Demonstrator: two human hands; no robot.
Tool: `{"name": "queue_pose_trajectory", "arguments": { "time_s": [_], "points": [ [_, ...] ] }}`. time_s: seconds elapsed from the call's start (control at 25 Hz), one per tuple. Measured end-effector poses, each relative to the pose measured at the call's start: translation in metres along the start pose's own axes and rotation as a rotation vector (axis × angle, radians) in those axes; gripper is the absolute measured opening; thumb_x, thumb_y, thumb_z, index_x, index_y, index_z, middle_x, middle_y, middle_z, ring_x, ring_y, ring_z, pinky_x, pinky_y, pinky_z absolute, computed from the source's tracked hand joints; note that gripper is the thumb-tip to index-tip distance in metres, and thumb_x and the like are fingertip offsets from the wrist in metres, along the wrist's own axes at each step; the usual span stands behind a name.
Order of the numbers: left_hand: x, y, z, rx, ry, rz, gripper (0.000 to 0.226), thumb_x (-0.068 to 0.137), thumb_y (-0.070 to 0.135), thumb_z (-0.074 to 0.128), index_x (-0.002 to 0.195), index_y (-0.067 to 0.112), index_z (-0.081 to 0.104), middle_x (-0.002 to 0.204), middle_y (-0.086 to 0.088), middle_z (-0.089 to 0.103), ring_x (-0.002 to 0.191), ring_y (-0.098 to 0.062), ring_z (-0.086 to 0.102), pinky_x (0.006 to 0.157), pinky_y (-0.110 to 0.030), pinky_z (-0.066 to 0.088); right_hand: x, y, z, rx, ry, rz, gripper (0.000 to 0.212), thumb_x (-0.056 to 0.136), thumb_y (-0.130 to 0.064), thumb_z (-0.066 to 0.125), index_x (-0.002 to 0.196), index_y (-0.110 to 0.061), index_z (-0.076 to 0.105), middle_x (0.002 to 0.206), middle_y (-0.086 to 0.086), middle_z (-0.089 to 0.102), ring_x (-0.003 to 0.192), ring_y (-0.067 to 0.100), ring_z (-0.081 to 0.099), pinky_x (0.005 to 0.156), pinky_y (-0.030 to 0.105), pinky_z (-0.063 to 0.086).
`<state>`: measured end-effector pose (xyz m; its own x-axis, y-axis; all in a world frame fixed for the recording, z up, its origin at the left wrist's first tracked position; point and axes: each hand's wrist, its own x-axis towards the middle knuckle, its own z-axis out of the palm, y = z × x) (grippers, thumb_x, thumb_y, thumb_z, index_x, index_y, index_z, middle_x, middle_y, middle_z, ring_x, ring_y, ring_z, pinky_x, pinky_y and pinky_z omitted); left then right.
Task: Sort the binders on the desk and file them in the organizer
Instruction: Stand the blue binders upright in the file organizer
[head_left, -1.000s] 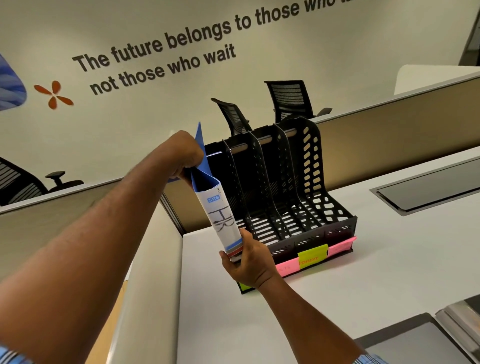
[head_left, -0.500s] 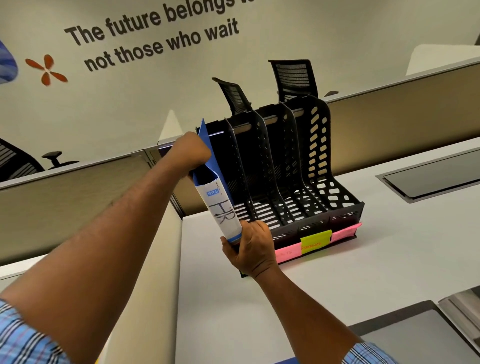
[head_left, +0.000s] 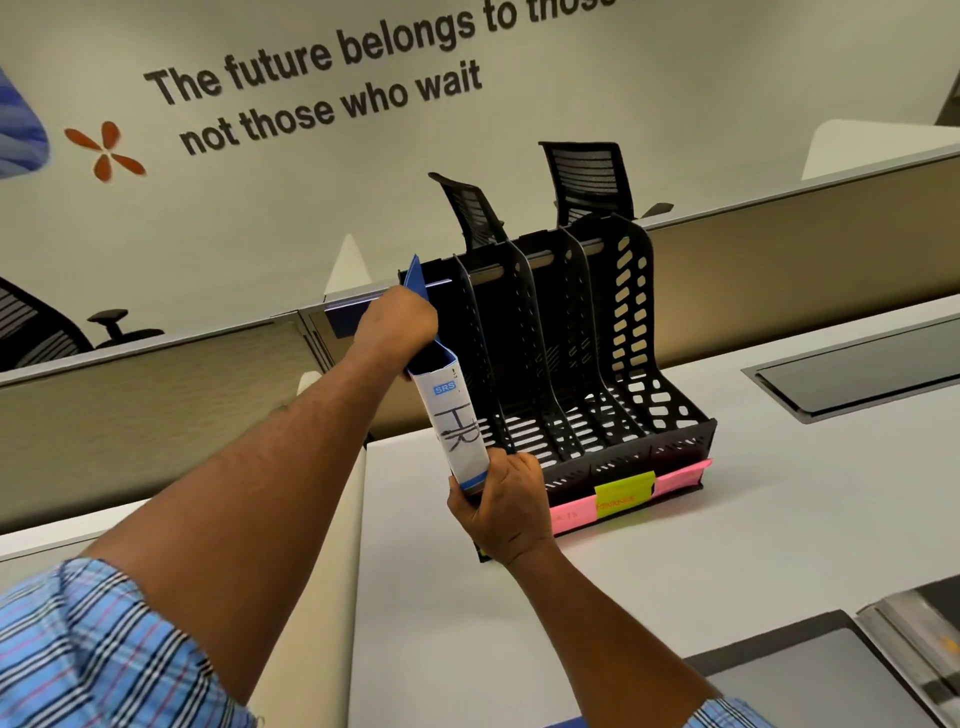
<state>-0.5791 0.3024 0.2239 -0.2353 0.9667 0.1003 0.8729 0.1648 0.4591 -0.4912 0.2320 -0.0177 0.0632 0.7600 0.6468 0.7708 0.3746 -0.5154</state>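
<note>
A blue binder (head_left: 456, 426) with a white spine marked "HR" stands upright and slightly tilted at the leftmost slot of the black organizer (head_left: 631, 332). My left hand (head_left: 397, 325) grips its top edge. My right hand (head_left: 501, 506) holds its bottom end at the organizer's front lip. The organizer's other slots are empty. Pink and yellow labels (head_left: 623, 499) are stuck along its front base.
The organizer stands on a white desk (head_left: 753, 530) against a beige partition (head_left: 779, 249). A dark cable hatch (head_left: 862, 374) lies at the right. More binders (head_left: 919, 639) show at the bottom right corner. Office chairs stand behind the partition.
Both hands have carried the binder to the right, closer to the organizer's leftmost slot; its bottom end is now at the front lip.
</note>
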Motion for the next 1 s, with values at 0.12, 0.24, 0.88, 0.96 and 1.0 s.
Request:
{"name": "queue_pose_trajectory", "arguments": {
  "time_s": [0.12, 0.24, 0.88, 0.96, 1.0],
  "points": [
    [-0.011, -0.004, 0.003, -0.143, 0.09, -0.005, 0.04, 0.096, 0.045, 0.037, 0.1, 0.008, 0.054, 0.09, -0.007, 0.056, 0.076, -0.024, 0.053, 0.064, -0.032, 0.036, -0.002, -0.007, -0.009, 0.009, -0.046, 0.053, 0.046, 0.082, -0.06, 0.048, 0.1, -0.018, 0.046, 0.088, 0.0, 0.061, 0.08, 0.015, 0.055, 0.073, 0.025, 0.051],
    [-0.036, -0.007, 0.008, -0.305, 0.032, 0.095, 0.044, 0.094, 0.055, 0.035, 0.089, 0.016, 0.053, 0.078, 0.001, 0.056, 0.067, -0.012, 0.051, 0.053, -0.028, 0.034, -0.002, -0.01, -0.016, 0.004, -0.144, 0.072, 0.046, 0.087, -0.057, 0.049, 0.101, -0.014, 0.045, 0.096, 0.004, 0.059, 0.088, 0.018, 0.051, 0.09, 0.033, 0.046],
    [-0.207, -0.106, 0.066, -0.271, -0.037, -0.018, 0.05, 0.102, 0.035, 0.031, 0.139, 0.003, 0.041, 0.142, -0.015, 0.047, 0.131, -0.03, 0.044, 0.107, -0.039, 0.034, -0.074, -0.048, -0.105, -0.026, -0.541, 0.166, 0.063, 0.095, -0.041, 0.049, 0.144, -0.007, 0.029, 0.151, 0.011, 0.031, 0.139, 0.027, 0.027, 0.115, 0.037, 0.022],
    [-0.234, -0.123, 0.086, -0.154, -0.164, -0.057, 0.046, 0.101, 0.03, 0.036, 0.135, 0.0, 0.042, 0.14, -0.018, 0.047, 0.129, -0.031, 0.044, 0.105, -0.036, 0.035, -0.099, -0.057, -0.114, -0.081, -0.606, 0.214, 0.059, 0.094, -0.038, 0.052, 0.141, -0.008, 0.034, 0.147, 0.011, 0.035, 0.135, 0.027, 0.032, 0.112, 0.035, 0.026],
    [-0.247, -0.134, 0.096, -0.066, -0.246, -0.06, 0.043, 0.1, 0.028, 0.039, 0.131, -0.002, 0.044, 0.137, -0.02, 0.049, 0.127, -0.032, 0.046, 0.103, -0.035, 0.036, -0.116, -0.063, -0.117, -0.106, -0.648, 0.26, 0.059, 0.094, -0.038, 0.052, 0.14, -0.007, 0.034, 0.147, 0.012, 0.034, 0.136, 0.028, 0.032, 0.112, 0.035, 0.026]
  ]
}}
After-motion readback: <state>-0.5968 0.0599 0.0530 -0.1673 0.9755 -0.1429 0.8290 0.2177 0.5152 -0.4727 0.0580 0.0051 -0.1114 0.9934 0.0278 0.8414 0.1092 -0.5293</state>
